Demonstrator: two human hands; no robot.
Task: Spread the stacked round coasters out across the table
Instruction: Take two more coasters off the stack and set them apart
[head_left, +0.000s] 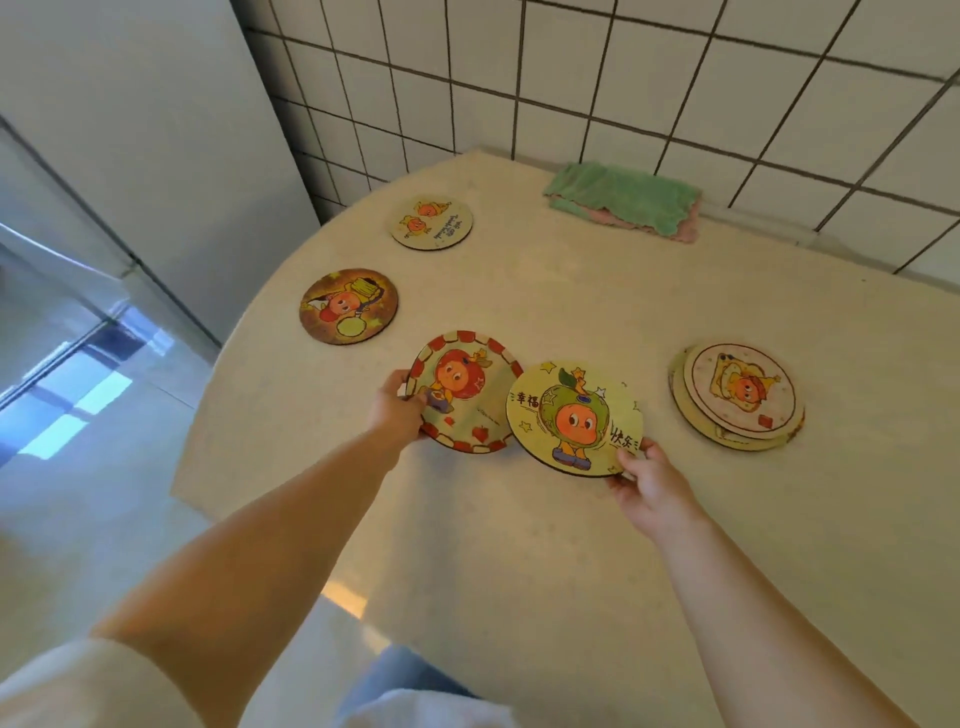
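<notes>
We can't count the stack (737, 397) on the right, only the top coaster's face shows, the rest are just slivers of rim. The green-apple coaster (574, 418) overlaps the right edge of the red-bordered coaster (462, 392), so that bit is covered. The left hand (396, 406) hides its near-left rim, and the right hand (652, 486) has fingers tucked under its coaster. The small handwriting on the far coaster (431, 222) is too tiny to read. The pink cloth (680, 228) mostly sits under the green cloth (621, 195).
</notes>
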